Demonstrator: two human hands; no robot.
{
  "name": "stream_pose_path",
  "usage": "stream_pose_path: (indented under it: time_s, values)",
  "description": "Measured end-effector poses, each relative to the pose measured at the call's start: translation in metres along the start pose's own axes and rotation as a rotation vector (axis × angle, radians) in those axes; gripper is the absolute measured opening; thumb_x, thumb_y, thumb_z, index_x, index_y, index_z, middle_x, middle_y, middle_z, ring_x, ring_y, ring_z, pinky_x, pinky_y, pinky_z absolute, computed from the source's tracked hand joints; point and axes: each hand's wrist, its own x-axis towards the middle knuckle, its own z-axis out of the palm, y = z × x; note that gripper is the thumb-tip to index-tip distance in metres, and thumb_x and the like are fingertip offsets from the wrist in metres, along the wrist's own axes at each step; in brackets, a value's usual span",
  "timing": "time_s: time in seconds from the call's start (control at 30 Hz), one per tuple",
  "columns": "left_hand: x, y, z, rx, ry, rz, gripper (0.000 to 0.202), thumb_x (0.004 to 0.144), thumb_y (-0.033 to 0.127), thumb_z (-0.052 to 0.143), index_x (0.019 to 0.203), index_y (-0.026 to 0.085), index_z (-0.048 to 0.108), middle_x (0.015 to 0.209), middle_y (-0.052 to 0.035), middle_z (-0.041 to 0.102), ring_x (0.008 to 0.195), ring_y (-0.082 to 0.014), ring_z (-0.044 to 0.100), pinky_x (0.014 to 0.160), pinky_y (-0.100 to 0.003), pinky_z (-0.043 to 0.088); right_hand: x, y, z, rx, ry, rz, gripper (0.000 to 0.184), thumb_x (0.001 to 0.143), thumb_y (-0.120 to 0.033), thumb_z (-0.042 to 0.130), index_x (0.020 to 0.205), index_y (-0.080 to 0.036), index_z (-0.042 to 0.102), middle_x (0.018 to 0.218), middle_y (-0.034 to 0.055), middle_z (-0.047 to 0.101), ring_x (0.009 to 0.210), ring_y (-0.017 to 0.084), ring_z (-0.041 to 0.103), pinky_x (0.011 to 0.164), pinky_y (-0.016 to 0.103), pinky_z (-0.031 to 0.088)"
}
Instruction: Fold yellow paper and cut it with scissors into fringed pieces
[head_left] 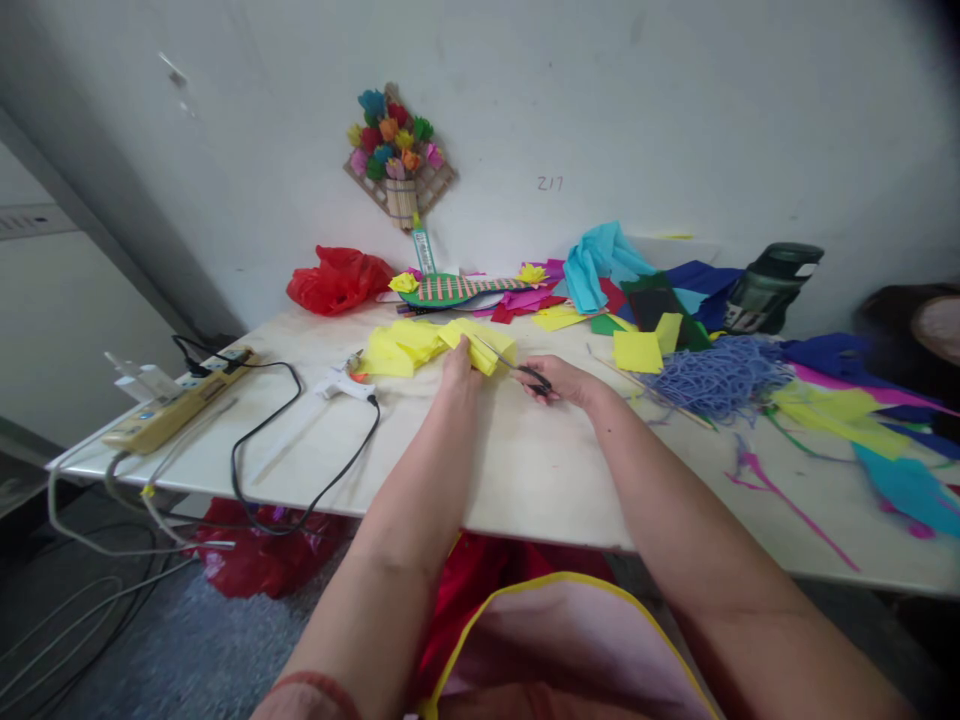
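Observation:
My left hand (460, 368) is closed on a folded sheet of yellow crepe paper (491, 345) above the middle of the table. In my right hand (559, 380) is a pair of dark-handled scissors (534, 377), its blades pointing left and lying against the yellow paper. Whether the blades are apart I cannot tell. More yellow crepe paper (401, 347) spreads out to the left of my left hand. Farther left, a white hot glue gun (345, 385) rests on the table with its black cord trailing off.
A power strip (180, 400) lies at the left edge. Behind my hands is a green woven craft piece (465, 290) with yellow flowers. Coloured paper, a heap of purple shredded strands (720, 378) and a dark bottle (776, 288) occupy the right. A red plastic bag (339, 280) sits against the wall.

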Motion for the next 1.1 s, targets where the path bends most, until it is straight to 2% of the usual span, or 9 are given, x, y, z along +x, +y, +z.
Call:
stream_pose_path:
  time_s: [0.27,0.6,0.87,1.1]
  values:
    - [0.0,-0.001,0.0,0.008,0.003,-0.018,0.007,0.08,0.017,0.05,0.085,0.015,0.054,0.086,-0.006,0.062,0.089,-0.0184,0.06,0.078,-0.035,0.05,0.0,-0.003,0.005,0.04,0.048,0.009,0.028,0.071,-0.041,0.061,0.071,-0.017,0.046,0.045,-0.007,0.046,0.029,0.003,0.037,0.027,0.015,0.021]
    - [0.003,-0.001,-0.002,-0.004,-0.01,-0.002,0.008,0.08,0.016,0.05,0.087,0.016,0.054,0.09,-0.0062,0.062,0.09,-0.0171,0.06,0.077,-0.033,0.05,0.011,0.01,0.003,0.069,0.046,-0.041,0.03,0.068,-0.043,0.062,0.072,-0.017,0.048,0.044,-0.0073,0.045,0.029,0.003,0.037,0.028,0.015,0.024]
    - [0.003,0.0,-0.002,-0.009,-0.01,-0.017,0.01,0.08,0.017,0.05,0.089,0.016,0.054,0.093,-0.0064,0.061,0.091,-0.0177,0.059,0.079,-0.035,0.049,0.011,0.009,0.004,0.085,0.064,-0.047,0.028,0.068,-0.037,0.064,0.079,-0.016,0.05,0.043,-0.0081,0.045,0.029,0.003,0.036,0.028,0.015,0.024]
    - [0.001,0.001,-0.001,0.0,0.017,-0.013,0.011,0.08,0.018,0.049,0.09,0.017,0.054,0.092,-0.0062,0.062,0.09,-0.0166,0.06,0.078,-0.032,0.05,0.009,0.005,0.005,0.108,0.064,-0.04,0.023,0.07,-0.03,0.062,0.084,-0.015,0.051,0.043,-0.0079,0.046,0.03,0.003,0.036,0.029,0.015,0.025]
